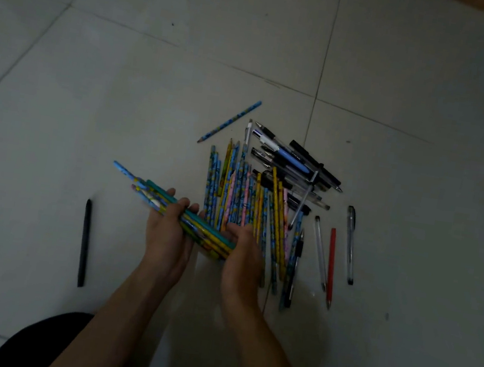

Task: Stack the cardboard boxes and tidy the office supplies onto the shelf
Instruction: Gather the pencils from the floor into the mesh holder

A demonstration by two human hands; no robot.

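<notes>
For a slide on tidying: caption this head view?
The left hand and right hand hold a bundle of pencils beside loose pencils and pens on the tiled floor.

My left hand grips a bundle of pencils, and my right hand cups its other end. Beyond them, loose pencils and pens lie heaped on the tiled floor. A black pen lies well apart, to the left.

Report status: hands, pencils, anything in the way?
Left hand grips bundle of patterned blue, teal and yellow pencils; right hand holds its end. Mixed pile of coloured pencils and pens lies loose on floor. Lone black pen apart, left.
</notes>
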